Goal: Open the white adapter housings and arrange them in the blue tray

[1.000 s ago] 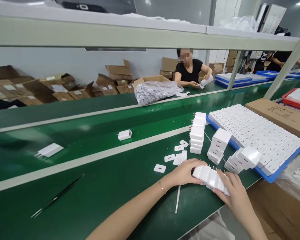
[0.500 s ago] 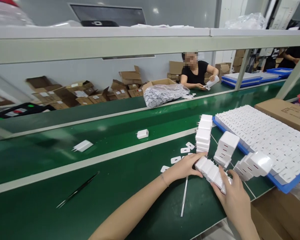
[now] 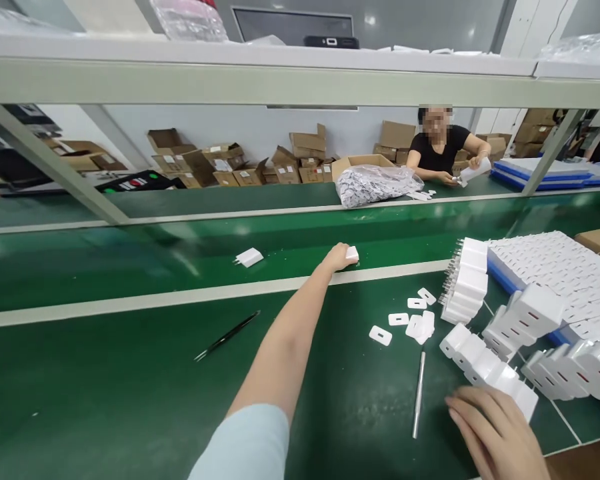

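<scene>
My left hand reaches far out over the green belt and closes on a single white charger lying there. My right hand rests flat near the table's front edge, its fingers beside a row of white chargers laid side by side; it holds nothing. More short stacks of chargers stand just right of that row. Another lone white charger lies further left on the belt.
A blue tray packed with white chargers sits at the right. Small white stickers, a metal rod and black tweezers lie on the green table. Across the belt a person in black works beside a bag of white parts.
My left hand left the row of chargers and stretched forward onto the belt to the lone charger. My right hand slid back off the row. The view turned left.
</scene>
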Tool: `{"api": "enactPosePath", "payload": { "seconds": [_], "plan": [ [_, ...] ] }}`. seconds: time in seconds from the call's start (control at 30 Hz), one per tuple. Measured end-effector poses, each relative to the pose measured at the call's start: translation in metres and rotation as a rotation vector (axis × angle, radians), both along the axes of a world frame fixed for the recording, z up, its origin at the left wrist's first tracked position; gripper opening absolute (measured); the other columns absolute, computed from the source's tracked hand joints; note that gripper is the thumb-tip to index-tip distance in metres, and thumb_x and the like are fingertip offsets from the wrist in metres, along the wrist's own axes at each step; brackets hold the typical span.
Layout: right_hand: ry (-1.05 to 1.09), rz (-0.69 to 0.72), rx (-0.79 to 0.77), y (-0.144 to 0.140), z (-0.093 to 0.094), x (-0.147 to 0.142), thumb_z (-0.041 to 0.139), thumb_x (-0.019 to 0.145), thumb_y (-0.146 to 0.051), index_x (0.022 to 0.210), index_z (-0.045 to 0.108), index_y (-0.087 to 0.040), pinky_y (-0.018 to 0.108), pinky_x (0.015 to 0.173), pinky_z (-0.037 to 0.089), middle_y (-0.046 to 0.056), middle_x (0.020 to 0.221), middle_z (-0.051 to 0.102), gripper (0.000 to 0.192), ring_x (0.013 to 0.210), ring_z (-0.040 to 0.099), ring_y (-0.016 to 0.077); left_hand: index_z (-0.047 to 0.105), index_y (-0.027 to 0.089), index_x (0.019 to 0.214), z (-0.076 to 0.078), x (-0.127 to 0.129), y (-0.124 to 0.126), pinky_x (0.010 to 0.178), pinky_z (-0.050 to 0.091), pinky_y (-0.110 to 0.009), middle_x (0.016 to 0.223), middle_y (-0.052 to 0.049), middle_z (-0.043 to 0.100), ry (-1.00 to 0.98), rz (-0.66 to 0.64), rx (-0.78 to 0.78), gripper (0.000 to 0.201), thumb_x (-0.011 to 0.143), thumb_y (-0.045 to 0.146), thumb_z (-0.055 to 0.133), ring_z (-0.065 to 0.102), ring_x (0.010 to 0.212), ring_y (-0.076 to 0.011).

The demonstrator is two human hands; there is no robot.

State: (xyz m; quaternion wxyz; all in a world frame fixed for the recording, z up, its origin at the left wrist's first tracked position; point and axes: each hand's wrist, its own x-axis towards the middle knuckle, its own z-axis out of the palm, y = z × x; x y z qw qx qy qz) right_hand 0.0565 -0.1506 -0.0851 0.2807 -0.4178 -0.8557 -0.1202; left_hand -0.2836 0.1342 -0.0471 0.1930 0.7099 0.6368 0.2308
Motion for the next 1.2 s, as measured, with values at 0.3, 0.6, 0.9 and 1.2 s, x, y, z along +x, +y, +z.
{"api": "enactPosePath", "payload": {
  "seconds": [0.3, 0.6, 0.9, 1.2],
  "plan": [
    [-0.376, -0.015, -0.204, 0.103, -0.008, -0.127, 0.061, 0.087, -0.006, 0.093, 0.069, -0.011, 0.036, 0.073, 0.057, 0.014, 0.087, 0.071, 0.011, 0.085, 0.07, 0.027, 0.053, 0.022, 0.12, 0.005, 0.012, -0.135, 0.106, 0.048, -0.035, 0.126, -0.006, 0.066, -0.266, -0.114, 0.347, 0.05, 0.077, 0.028, 0.078, 0.062, 0.122, -0.0229],
    [-0.427, -0.009, -0.252, 0.115, -0.008, -0.143, 0.045, 0.082, 0.006, 0.088, 0.067, -0.007, 0.038, 0.067, 0.051, 0.017, 0.078, 0.071, 0.027, 0.075, 0.07, 0.0303, 0.054, 0.023, 0.124, 0.034, -0.003, -0.241, 0.103, 0.053, -0.039, 0.127, -0.011, 0.068, -0.429, -0.263, 0.667, 0.047, 0.082, 0.026, 0.076, 0.066, 0.118, -0.0247],
    [0.199, 0.151, -0.454, 0.097, 0.044, -0.129, 0.049, 0.1, -0.027, 0.092, 0.064, -0.022, 0.025, 0.06, 0.049, 0.001, 0.079, 0.07, 0.018, 0.071, 0.067, 0.0167, 0.055, 0.022, 0.12, 0.029, 0.005, -0.258, 0.101, 0.051, -0.044, 0.119, -0.01, 0.072, -0.348, -0.192, 0.655, 0.047, 0.08, 0.027, 0.078, 0.067, 0.11, -0.0249],
    [1.052, 0.615, -0.633, 0.072, 0.067, -0.141, 0.07, 0.089, -0.033, 0.08, 0.073, -0.03, 0.04, 0.097, 0.049, 0.004, 0.098, 0.07, 0.009, 0.113, 0.058, 0.0229, 0.052, 0.021, 0.12, 0.033, 0.03, -0.261, 0.108, 0.04, -0.048, 0.11, -0.006, 0.073, -0.186, -0.218, 0.668, 0.044, 0.081, 0.023, 0.073, 0.07, 0.095, -0.0209]
  ]
}}
